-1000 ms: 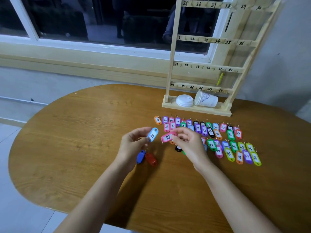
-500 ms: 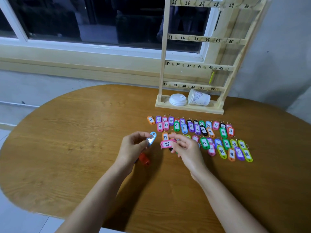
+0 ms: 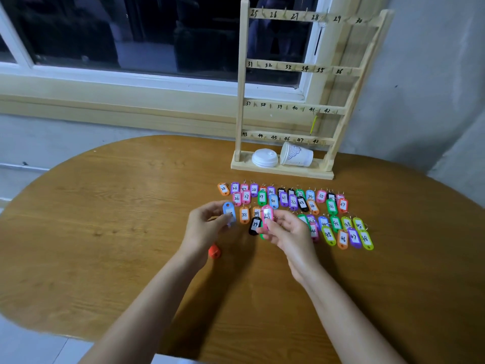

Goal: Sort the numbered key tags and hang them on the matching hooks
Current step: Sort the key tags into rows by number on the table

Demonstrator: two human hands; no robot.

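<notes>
My left hand (image 3: 203,228) pinches a light blue key tag (image 3: 228,210) just above the table. My right hand (image 3: 290,233) pinches a pink key tag (image 3: 267,216) held upright, close to the blue one. Several coloured numbered tags (image 3: 294,203) lie in rows on the table beyond and to the right of my hands, among them an orange 38 tag (image 3: 244,214) and a black 39 tag (image 3: 254,225). A red tag (image 3: 214,251) lies partly hidden under my left wrist. The wooden hook rack (image 3: 301,68), numbered 25 to 48, stands at the back of the table.
A white paper cup (image 3: 296,155) lies on its side beside a stack of white lids (image 3: 264,157) on the rack's base. The wooden table (image 3: 105,232) has a rounded edge at left. A window and sill run behind.
The camera view has shifted so the rack and tags sit lower and nearer. Both hands turned their tags more upright. The dark blue tag near my left wrist is no longer visible.
</notes>
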